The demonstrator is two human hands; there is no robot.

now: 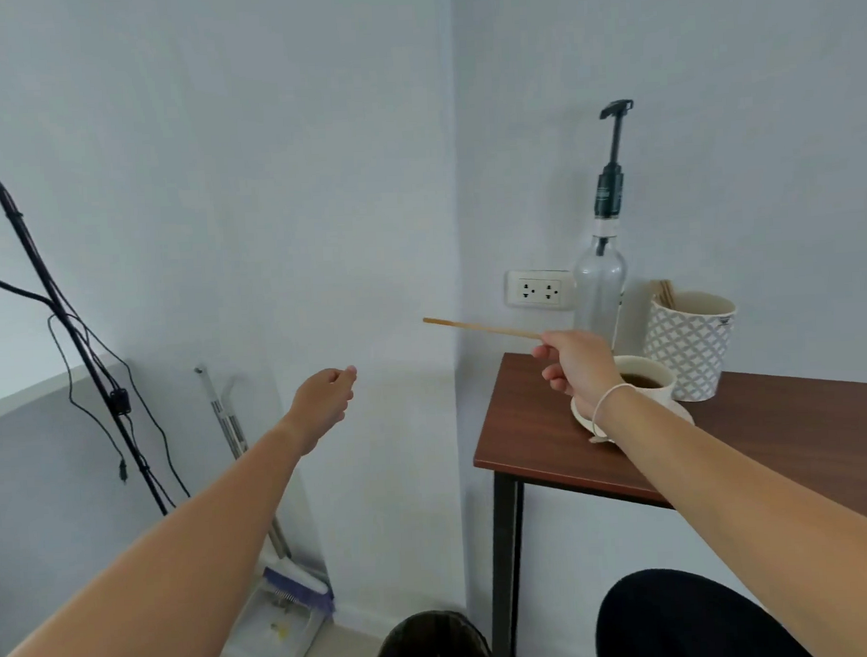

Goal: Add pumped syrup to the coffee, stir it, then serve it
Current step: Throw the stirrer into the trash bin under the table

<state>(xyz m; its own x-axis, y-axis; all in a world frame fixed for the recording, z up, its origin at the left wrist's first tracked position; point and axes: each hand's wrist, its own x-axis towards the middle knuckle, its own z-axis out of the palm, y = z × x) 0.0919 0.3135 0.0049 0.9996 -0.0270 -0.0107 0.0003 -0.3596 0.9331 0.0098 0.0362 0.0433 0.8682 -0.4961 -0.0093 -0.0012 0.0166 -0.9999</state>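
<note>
Brown table (535, 423) in pale-walled corner, right hand (579, 366) fingers pinching wooden stirrer (481, 328), left hand (325, 402) fingers loosely curled, empty

you have one wide-angle view from the head, looking forward and down toward a room corner. both forearms reach in from the bottom edge; the table (535, 423) sits near, at right, the floor far below.

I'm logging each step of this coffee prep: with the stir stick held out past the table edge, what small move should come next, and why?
Probably let the right hand drop the wooden stir stick into the dark bin on the floor; the stick points away from the coffee cup, so serving likely follows.
</note>
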